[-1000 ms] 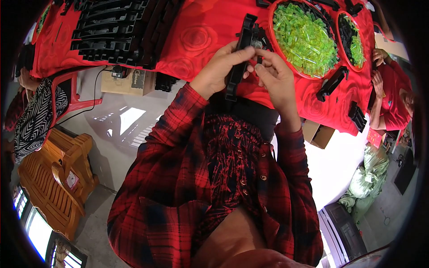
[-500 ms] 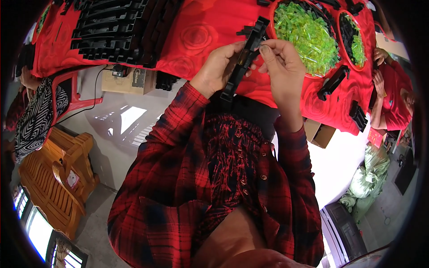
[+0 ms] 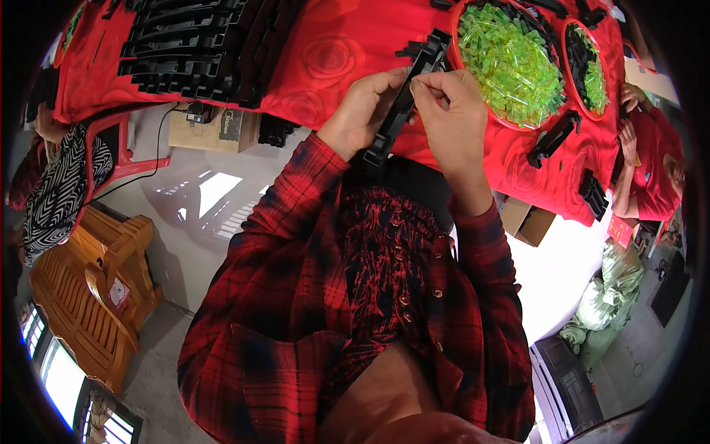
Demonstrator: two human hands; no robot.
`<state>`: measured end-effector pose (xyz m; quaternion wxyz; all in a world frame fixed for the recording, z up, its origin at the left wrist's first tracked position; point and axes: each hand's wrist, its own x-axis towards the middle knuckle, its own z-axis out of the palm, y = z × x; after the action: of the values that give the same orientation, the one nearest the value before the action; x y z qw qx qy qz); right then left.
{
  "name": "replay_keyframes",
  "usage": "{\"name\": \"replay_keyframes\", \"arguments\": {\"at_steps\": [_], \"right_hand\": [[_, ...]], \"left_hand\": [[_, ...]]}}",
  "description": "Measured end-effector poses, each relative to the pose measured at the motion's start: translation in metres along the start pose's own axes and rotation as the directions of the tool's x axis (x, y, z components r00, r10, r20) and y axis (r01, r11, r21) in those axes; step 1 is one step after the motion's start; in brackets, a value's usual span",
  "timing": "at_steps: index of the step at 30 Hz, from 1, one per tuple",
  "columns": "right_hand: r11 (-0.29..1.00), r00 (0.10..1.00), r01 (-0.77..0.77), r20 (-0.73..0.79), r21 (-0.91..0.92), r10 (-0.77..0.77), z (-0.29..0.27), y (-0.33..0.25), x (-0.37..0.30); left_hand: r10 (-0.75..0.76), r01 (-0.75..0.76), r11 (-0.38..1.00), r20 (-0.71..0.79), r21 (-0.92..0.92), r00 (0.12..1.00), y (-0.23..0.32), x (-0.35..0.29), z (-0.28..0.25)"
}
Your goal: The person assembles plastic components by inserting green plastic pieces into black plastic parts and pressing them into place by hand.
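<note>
A long, narrow black plastic part [image 3: 384, 138] is tilted over the table's near edge, its upper end pointing away and to the right. My left hand [image 3: 357, 112] is closed around its middle from the left side. Bent over the part from the right is my right hand [image 3: 457, 111], its thumb and forefinger pinched at the part's face. Whatever sits between those fingertips is too small or hidden to make out. Just beyond the hands, to the right, a red-rimmed basin [image 3: 520, 128] holds a heap of small translucent yellow-green pieces [image 3: 506, 66].
Stacked black plastic parts [image 3: 185, 52] lie on the red tablecloth [image 3: 329, 55] at the left. A smaller basin [image 3: 566, 52] holds black and green pieces. Single black parts [image 3: 553, 139] rest along the right edge. Co-workers sit at both sides, one in a red shirt [image 3: 654, 163].
My right hand has moved left and slightly down, bringing its pinched thumb and forefinger onto the black part's face. My left hand keeps its hold, almost unmoved.
</note>
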<state>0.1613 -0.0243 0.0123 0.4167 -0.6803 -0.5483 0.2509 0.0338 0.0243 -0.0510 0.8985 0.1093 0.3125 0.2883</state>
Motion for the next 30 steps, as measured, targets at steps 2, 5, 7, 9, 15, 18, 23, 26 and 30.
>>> {"name": "replay_keyframes", "arguments": {"at_steps": [2, 5, 7, 9, 15, 18, 23, 26, 30], "right_hand": [[1.0, 1.0, -0.013, 0.004, 0.002, 0.013, 0.001, 0.001, 0.0], [1.0, 1.0, -0.021, -0.016, 0.012, 0.021, 0.004, 0.008, -0.001], [0.998, 0.997, 0.046, -0.062, -0.042, -0.049, 0.006, 0.011, -0.001], [0.987, 0.992, 0.093, -0.076, -0.128, -0.103, 0.006, 0.012, -0.001], [0.933, 0.972, 0.171, -0.103, -0.317, -0.213, 0.005, 0.013, -0.001], [0.923, 0.971, 0.153, -0.12, -0.353, -0.207, 0.003, 0.012, -0.001], [0.916, 0.972, 0.113, -0.15, -0.385, -0.183, 0.0, 0.01, -0.002], [0.877, 0.961, 0.155, -0.135, -0.456, -0.24, 0.0, 0.009, -0.004], [0.822, 0.944, 0.205, -0.114, -0.531, -0.31, -0.001, 0.009, -0.006]], "left_hand": [[0.001, -0.001, 1.0, 0.012, -0.005, 1.0, -0.001, 0.001, -0.001], [0.019, -0.019, 1.0, 0.017, -0.007, 1.0, -0.002, -0.002, 0.007], [0.041, -0.041, 0.999, 0.007, -0.006, 0.999, -0.002, -0.003, 0.008], [0.05, -0.051, 0.998, 0.06, 0.023, 0.997, -0.006, 0.0, 0.002], [0.113, -0.125, 0.986, 0.113, 0.107, 0.987, -0.011, 0.0, -0.004], [0.119, -0.118, 0.993, 0.181, -0.016, 0.976, -0.008, -0.004, 0.0], [0.112, -0.155, 0.973, 0.24, 0.168, 0.964, 0.0, -0.014, 0.006], [0.12, -0.181, 0.963, 0.284, 0.201, 0.951, -0.002, -0.015, 0.003], [0.094, -0.138, 0.977, 0.255, 0.162, 0.962, -0.002, -0.022, 0.009]]}}
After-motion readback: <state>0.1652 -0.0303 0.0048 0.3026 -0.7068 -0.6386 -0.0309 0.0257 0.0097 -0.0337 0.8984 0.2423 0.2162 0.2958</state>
